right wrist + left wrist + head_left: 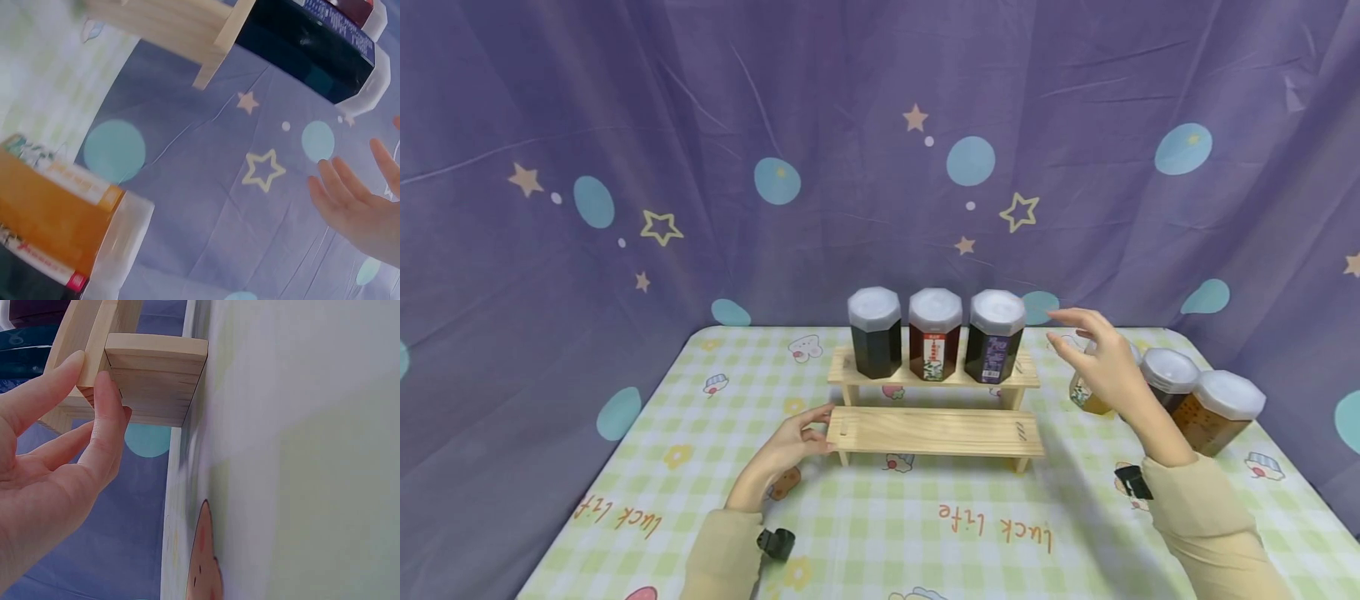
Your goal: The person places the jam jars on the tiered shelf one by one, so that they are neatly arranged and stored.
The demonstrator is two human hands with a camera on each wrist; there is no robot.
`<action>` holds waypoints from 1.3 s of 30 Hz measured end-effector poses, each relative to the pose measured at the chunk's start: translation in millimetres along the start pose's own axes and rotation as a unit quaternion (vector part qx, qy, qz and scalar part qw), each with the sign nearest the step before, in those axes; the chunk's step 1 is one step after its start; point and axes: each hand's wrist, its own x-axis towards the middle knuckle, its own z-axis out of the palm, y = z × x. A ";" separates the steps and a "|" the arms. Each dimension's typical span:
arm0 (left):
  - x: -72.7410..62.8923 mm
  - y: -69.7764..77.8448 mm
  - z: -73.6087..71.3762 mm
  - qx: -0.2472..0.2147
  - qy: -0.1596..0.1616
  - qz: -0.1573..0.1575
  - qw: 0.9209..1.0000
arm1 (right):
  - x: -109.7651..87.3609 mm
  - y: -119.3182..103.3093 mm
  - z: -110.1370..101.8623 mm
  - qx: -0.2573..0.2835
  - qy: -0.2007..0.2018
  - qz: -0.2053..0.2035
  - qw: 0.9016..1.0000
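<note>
A two-step wooden display rack stands mid-table. My left hand pinches the left end of its lower step, the thumb on top and fingers beneath, as the left wrist view shows. Three jars with frosted white lids line the upper step: a dark jar, a reddish-brown jar with a red-and-white label, and a dark jar with a purple label. My right hand is raised between the rack and the jars on the right, thumb and fingers spread apart, holding nothing.
At the right of the table sit a yellow-orange jar, partly behind my right hand, a dark jar and an amber jar. A green-checked cloth covers the table. Behind hangs a purple curtain.
</note>
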 end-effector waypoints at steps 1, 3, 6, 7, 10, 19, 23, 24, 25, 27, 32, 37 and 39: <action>0.1 0.0 0.1 0.000 0.000 0.000 1.000 | -1.5 1.2 -2.1 -0.003 -0.002 0.003 1.000; 0.7 -0.4 0.2 0.001 0.000 -0.001 1.000 | -4.3 4.1 -6.1 -0.009 -0.001 0.006 1.000; 1.4 -1.3 0.2 0.002 -0.001 0.000 1.000 | -8.1 8.9 -11.8 -0.017 0.002 0.003 1.000; 1.5 -1.6 0.2 0.001 -0.002 0.000 1.000 | -9.6 10.5 -13.8 -0.018 0.004 0.000 1.000; 1.2 -1.6 0.3 -0.002 -0.003 0.001 1.000 | -14.4 15.3 -20.2 -0.028 0.010 0.002 1.000; 1.5 -2.6 -1.2 0.000 -0.005 0.002 1.000 | -32.0 33.2 -39.9 -0.063 0.036 0.020 0.997; 1.8 -3.4 -1.6 0.001 -0.006 0.002 1.000 | -39.8 43.3 -46.2 -0.067 0.072 -0.002 0.995; 1.7 -3.4 -1.5 0.000 -0.006 0.002 1.000 | -42.2 45.8 -48.3 -0.069 0.077 0.000 0.995; 1.6 -3.3 -1.4 0.000 -0.005 0.003 1.000 | -44.5 47.9 -50.3 -0.074 0.080 0.007 0.994; 1.0 -2.7 -0.9 0.002 -0.004 0.003 1.000 | -49.0 51.4 -54.8 -0.084 0.074 0.031 0.993; 1.5 -3.3 -0.9 0.001 -0.008 0.005 1.000 | -57.9 59.7 -66.7 -0.103 0.055 0.072 0.991; 2.8 -5.0 -1.1 -0.001 -0.006 -0.001 1.000 | -66.5 67.5 -75.4 -0.113 0.065 0.088 0.988; 2.9 -4.8 -1.1 0.001 -0.003 0.001 1.000 | -69.8 70.7 -77.8 -0.120 0.071 0.090 0.986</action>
